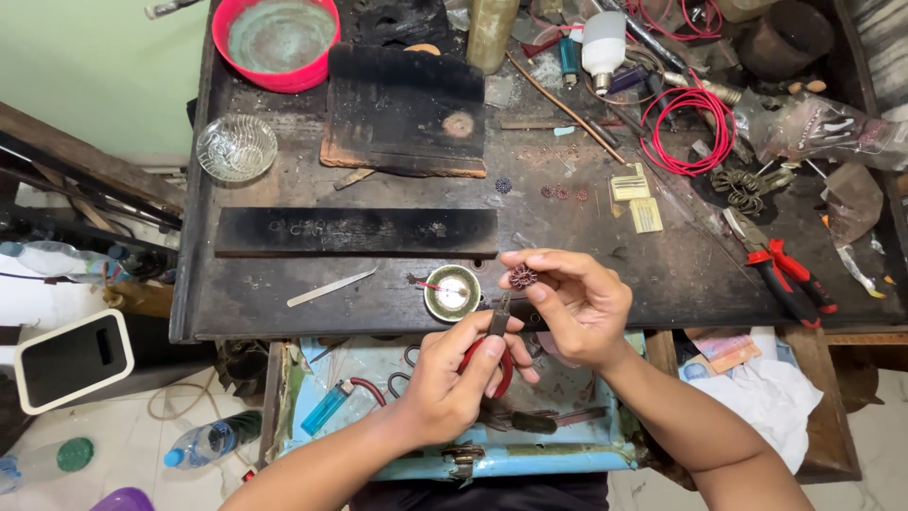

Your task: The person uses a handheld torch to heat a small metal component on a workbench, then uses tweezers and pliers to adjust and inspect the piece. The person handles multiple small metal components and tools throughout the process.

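1. Two bare hands work over the near edge of a dark bench [662, 274].
2. Left hand [449, 378]: fingers curled tight around the red handles of small pliers [498, 331]; the dark tips point up toward the right fingertips.
3. Right hand [577, 303]: thumb and forefinger pinched shut on a small coiled copper flower [523, 276], held up just above the plier tips; whether tips and flower touch cannot be told.
4. Small round dish [452, 292]: on the bench just left of the right fingertips, above the left knuckles, with a red-tipped stick lying across its rim.
5. Metal strip [331, 288]: flat on the bench, well left of both hands.
6. More coiled pieces [563, 192]: a short row on the bench, beyond the right fingers.
7. Red-handled cutters [790, 274]: on the bench, well to the right of the right hand.
8. Red wire coil [689, 128]: far right, beyond the cutters.
9. Glass bowl [236, 148] and red basin [275, 38]: far left, well apart from the left hand.
10. Blue lighter [327, 407]: in the open drawer below the bench, left of the left wrist.
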